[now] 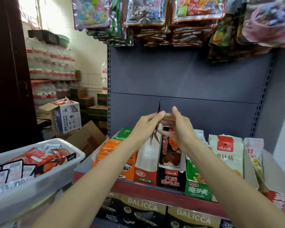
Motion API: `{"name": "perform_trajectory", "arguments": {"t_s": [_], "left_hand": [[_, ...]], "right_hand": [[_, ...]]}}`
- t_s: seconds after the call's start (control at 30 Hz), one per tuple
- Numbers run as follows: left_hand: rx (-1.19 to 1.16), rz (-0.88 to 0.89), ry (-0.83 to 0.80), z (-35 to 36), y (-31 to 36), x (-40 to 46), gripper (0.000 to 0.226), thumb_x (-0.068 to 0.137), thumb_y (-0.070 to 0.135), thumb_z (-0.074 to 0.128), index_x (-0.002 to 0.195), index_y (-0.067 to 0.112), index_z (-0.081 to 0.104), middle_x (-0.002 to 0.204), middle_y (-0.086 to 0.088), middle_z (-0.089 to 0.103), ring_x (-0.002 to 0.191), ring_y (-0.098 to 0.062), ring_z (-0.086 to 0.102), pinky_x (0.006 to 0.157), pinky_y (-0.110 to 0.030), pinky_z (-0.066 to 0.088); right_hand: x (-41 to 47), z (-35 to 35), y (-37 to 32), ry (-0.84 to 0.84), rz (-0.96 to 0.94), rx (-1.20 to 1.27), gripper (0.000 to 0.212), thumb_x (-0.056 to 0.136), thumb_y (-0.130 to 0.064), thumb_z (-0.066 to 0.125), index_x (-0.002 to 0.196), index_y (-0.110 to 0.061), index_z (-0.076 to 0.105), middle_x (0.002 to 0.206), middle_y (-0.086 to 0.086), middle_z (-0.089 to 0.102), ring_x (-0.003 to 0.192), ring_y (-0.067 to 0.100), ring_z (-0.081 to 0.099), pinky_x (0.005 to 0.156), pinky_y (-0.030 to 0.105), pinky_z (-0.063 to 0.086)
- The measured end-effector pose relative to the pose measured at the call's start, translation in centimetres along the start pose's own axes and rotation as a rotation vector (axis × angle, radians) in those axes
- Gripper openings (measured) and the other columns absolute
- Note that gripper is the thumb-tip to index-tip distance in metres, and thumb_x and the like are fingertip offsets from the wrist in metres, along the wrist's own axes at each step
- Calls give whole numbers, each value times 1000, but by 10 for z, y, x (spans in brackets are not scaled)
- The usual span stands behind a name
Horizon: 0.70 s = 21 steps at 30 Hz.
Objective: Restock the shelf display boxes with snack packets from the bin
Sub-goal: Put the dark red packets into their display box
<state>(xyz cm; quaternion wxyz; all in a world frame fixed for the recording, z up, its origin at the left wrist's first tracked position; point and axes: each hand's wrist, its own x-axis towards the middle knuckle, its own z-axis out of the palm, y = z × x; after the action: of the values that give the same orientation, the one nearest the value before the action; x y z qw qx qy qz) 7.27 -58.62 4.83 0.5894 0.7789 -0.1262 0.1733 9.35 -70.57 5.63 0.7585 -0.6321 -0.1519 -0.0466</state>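
Observation:
My left hand point(143, 129) and my right hand point(181, 130) meet above the shelf's display boxes. Between them is a thin stack of dark snack packets point(155, 137), seen edge-on, its top corner sticking up above the fingers. The left hand pinches the stack; the right hand's straight, blurred fingers lie against its other side. Right below stand a red-and-white display box point(145, 175) and a black display box point(169, 178) with dark packets. The grey plastic bin point(39, 186) at the lower left holds several red and black packets point(36, 158).
An orange display box point(109, 152), a green one point(196, 190) and white packets point(225, 155) line the same shelf. Hanging snack bags point(148, 14) crowd the top. DALICCA cartons point(143, 206) sit on the shelf below. Cardboard boxes and water bottles point(48, 63) fill the left background.

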Motion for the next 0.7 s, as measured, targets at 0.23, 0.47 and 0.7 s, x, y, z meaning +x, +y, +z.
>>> {"name": "perform_trajectory", "arguments": {"t_s": [0.23,0.47,0.7], "left_hand": [[63,57,152,-2,-8,2,14,93,17,57,103,21,67,96,0,70,92,-15,66,83,-26,52],[-83,-44,304,8,-15,17,25,83,18,71,104,17,57,106,-7,69,95,-21,67,89,-45,53],[105,-34,230,16,-18,32,17,80,27,74,93,19,65,96,-4,69,93,-20,65,87,-42,53]], "right_hand": [[2,-10,0,-101,-105,-180,30,99,-25,44,115,-16,67,106,-7,68,100,4,62,68,15,51],[21,-26,9,81,-95,-331,36,88,-17,66,116,-19,44,106,5,64,92,19,65,76,37,54],[31,-46,6,148,-85,-310,22,80,-9,73,100,-11,64,87,8,68,83,25,68,73,43,57]]}}
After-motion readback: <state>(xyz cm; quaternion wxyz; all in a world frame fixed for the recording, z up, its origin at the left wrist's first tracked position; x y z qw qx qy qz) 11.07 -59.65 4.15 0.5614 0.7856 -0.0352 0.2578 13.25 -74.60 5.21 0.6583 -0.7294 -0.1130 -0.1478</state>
